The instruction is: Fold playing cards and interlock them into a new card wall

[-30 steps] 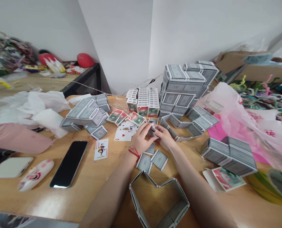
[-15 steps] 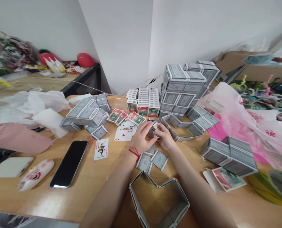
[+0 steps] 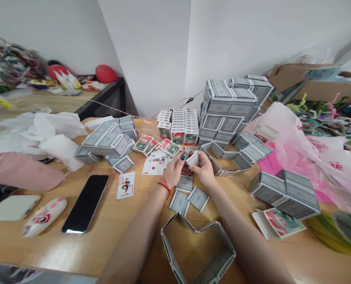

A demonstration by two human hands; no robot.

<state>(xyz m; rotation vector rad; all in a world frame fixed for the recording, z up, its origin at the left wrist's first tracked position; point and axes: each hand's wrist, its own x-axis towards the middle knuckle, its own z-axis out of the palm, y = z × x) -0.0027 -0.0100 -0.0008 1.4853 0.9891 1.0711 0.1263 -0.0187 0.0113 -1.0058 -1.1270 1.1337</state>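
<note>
Slightly farther apart since the earlier frame, left hand (image 3: 174,172), grip unclear, and right hand (image 3: 205,170), pinching a curved card (image 3: 194,158) beyond grey-backed pieces (image 3: 179,202) on the table (image 3: 106,238), apparently flank it for steadiness.

Three flat grey-patterned card squares (image 3: 179,203) and one heart-shaped grey card frame (image 3: 218,265) sit between two bare forearms (image 3: 136,230). There is one black rectangular phone (image 3: 86,203).

Card structures (image 3: 230,102) and tape (image 3: 323,233) suggest a craft workspace.
</note>
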